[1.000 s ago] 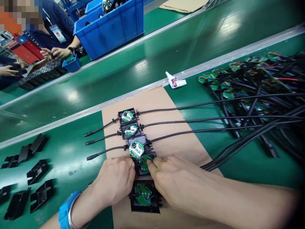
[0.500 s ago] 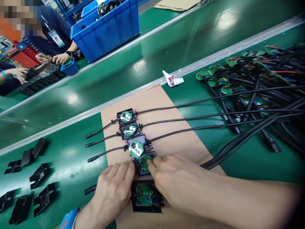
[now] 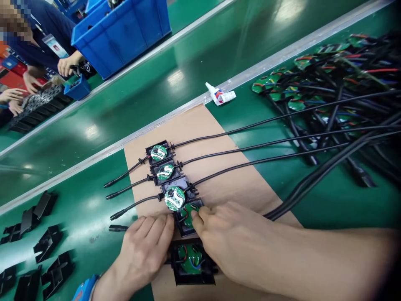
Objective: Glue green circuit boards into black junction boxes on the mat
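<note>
A row of black plastic housings runs toward me, each with a round green circuit board. My left hand (image 3: 147, 246) is closed at the left side of the fourth housing (image 3: 188, 232); a black cable's plug (image 3: 117, 228) shows past its knuckles. My right hand (image 3: 222, 236) is closed at that housing's right side, fingertips at the edge of its circuit board (image 3: 189, 214). Black cables (image 3: 274, 214) emerge beyond that hand; its exact grip is hidden. A nearer housing (image 3: 192, 279) holds another circuit board (image 3: 191, 257). White compound covers part of the third board (image 3: 174, 198).
Brown cardboard (image 3: 200, 129) lies under the row. Loose black housings (image 3: 48, 242) lie left; a heap of cabled circuit boards (image 3: 332, 83) is right. A white tube (image 3: 221, 96) lies by the metal rail. Across the belt, people's hands (image 3: 67, 65) work near a blue bin (image 3: 125, 37).
The view has shifted slightly, moving the far bin and tube left and up in the picture. Both hands stay at the fourth housing; more of its circuit board shows.
</note>
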`<state>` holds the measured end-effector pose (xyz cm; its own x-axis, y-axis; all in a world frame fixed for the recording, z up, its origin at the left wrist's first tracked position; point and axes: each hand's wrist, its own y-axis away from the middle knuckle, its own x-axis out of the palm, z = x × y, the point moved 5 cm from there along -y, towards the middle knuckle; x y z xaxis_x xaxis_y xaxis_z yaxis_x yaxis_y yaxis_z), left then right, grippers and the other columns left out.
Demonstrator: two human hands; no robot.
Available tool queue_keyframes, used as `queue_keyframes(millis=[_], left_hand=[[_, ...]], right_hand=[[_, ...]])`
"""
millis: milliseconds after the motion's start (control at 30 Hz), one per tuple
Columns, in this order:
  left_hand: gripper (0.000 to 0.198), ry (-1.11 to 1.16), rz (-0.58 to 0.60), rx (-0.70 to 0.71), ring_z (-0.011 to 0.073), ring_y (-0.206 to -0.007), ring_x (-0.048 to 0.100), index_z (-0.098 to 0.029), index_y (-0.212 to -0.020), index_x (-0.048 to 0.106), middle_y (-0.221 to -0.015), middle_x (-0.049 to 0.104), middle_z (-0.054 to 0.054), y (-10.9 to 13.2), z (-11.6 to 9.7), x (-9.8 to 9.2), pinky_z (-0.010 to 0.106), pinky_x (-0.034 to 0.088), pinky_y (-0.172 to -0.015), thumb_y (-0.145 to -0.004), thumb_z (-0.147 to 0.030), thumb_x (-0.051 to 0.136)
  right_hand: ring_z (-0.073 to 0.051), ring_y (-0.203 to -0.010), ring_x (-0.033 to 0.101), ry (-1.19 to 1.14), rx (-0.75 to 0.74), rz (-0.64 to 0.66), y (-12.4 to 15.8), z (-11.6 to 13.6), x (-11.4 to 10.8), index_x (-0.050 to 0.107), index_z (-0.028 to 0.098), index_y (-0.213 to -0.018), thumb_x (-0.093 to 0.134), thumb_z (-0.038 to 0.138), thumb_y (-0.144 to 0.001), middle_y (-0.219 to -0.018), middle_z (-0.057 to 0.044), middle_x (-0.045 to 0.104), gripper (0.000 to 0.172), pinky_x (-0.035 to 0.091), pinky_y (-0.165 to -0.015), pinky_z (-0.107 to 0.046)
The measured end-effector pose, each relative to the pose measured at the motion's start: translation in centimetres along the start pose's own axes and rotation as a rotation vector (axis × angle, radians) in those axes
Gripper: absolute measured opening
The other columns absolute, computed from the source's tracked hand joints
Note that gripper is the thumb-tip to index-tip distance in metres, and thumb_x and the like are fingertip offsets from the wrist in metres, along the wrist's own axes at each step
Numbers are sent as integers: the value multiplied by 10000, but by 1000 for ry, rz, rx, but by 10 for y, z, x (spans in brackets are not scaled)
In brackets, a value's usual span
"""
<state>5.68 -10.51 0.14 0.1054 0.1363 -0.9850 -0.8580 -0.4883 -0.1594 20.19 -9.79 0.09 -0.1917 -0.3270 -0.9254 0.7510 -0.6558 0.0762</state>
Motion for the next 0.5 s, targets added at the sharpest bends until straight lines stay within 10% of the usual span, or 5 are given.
queue_keyframes(millis=[200, 500], left_hand=[[305, -328, 212, -135, 179, -577, 540, -71, -978, 626, -716, 613, 69, -16, -13, 3, 301, 434, -519, -867, -44, 343], [485, -88, 74, -180, 231, -1040, 580, -49, -1294, 495, -1165, 626, 131, 3, -22, -2, 320, 499, -857, -849, -13, 307]], right_hand=[[-183, -591, 591, -43, 48, -10, 2, 0, 3, 686, 125, -885, 590, 128, -680, -827, -115, 700, 226, 280, -454, -305], [-180, -602, 589, 10, 5, -145, 5, 3, 5, 678, 112, -898, 560, 89, -676, -809, -120, 695, 253, 303, -480, -300]])
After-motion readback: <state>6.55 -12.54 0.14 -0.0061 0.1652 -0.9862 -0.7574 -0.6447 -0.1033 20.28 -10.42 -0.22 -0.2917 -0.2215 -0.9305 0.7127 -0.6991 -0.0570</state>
